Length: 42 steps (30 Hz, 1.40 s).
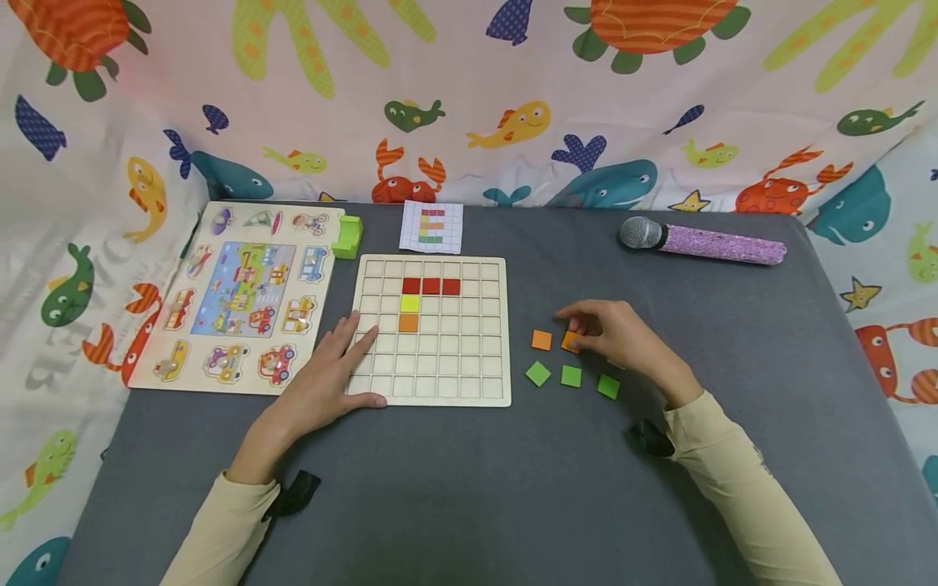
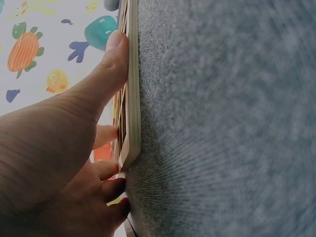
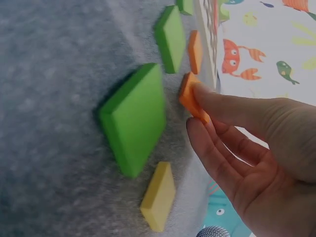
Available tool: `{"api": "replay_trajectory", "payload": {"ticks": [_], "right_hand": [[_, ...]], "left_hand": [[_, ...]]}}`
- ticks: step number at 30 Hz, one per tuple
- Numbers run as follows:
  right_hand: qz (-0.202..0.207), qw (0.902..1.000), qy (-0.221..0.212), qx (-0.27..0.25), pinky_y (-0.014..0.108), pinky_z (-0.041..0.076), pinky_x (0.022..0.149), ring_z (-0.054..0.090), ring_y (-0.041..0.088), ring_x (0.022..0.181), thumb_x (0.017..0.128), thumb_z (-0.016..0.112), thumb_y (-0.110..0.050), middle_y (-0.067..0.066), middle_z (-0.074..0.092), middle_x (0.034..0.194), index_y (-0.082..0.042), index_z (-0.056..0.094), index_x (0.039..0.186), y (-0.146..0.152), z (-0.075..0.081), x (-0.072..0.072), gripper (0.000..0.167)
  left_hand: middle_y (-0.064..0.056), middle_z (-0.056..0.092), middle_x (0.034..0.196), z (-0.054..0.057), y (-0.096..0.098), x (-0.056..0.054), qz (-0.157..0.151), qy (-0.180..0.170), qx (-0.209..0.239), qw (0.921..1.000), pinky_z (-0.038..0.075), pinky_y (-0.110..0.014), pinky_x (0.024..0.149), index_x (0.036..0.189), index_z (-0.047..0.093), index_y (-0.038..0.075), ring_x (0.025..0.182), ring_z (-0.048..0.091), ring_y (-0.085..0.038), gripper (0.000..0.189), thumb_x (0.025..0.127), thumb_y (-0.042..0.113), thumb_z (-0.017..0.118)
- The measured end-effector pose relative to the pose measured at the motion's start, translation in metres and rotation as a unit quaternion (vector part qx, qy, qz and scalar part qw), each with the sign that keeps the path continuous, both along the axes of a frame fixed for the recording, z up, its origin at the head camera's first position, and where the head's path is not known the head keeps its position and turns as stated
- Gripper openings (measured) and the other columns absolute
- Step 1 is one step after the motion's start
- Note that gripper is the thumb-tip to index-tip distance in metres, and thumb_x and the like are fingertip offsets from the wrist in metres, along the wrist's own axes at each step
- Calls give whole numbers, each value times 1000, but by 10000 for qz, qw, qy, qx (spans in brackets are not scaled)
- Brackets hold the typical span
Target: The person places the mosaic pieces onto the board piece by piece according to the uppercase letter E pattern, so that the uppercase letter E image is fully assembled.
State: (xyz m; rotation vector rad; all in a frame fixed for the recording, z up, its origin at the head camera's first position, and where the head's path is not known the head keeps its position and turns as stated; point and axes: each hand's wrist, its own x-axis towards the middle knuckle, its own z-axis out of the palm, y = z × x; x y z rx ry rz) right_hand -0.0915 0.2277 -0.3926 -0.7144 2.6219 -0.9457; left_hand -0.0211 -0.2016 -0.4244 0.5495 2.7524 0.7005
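loose tiles right of board

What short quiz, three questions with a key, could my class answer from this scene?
1. True or false: the right hand pinches a green tile.
2. How many red tiles lie on the grid board?
3. What does the left hand touch?
(a) the microphone
(b) the grid board
(c) the printed pattern card

Key:
1. False; it pinches an orange tile.
2. Three.
3. (b)
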Motion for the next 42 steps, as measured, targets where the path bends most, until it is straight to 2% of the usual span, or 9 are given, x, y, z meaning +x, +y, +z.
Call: {"api": "replay_trajectory", "payload": {"ticks": [5, 12, 23, 36, 42], "right_hand": [[0, 9999, 16, -158, 38, 57, 76, 62, 19, 81, 84, 73, 4, 7, 66, 89, 2, 67, 119, -7, 4, -6, 35], [56, 9991, -153, -397, 38, 57, 79, 64, 19, 84, 86, 73, 0, 6, 66, 92, -1, 67, 122, -33, 9, -15, 36], [393, 9961, -159, -771, 35, 56, 75, 62, 18, 82, 86, 73, 0, 8, 66, 92, 1, 67, 120, -80, 3, -24, 34], [737, 9919, -227, -1005, 31, 54, 79, 61, 17, 86, 85, 75, -2, 6, 68, 91, 1, 68, 117, -146, -2, -46, 33], [897, 9894, -339, -1090, 28, 53, 80, 61, 16, 86, 85, 75, -1, 5, 67, 90, 0, 68, 118, -164, -10, -49, 33]], "left_hand": [[-20, 5, 163, -1, 0, -1, -11, -20, -8, 10000, 9, -53, 120, 155, 26, 6, 149, 3, -39, 106, 75, 47, 82], [-20, 5, 163, 0, 0, -1, 12, 16, -33, 10000, 9, -53, 120, 155, 27, 7, 149, 3, -39, 105, 75, 47, 82], [-20, 4, 163, 0, 1, -3, -37, -4, 46, 10000, 8, -51, 120, 155, 28, 6, 149, 4, -39, 103, 76, 45, 82], [-19, 4, 163, -1, -2, -2, -16, 1, 53, 10000, 8, -52, 120, 155, 28, 7, 149, 3, -39, 104, 75, 46, 82], [-19, 4, 163, -1, -4, -1, -32, 1, 75, 10000, 8, -52, 120, 155, 27, 7, 149, 3, -39, 104, 76, 46, 82]]}}
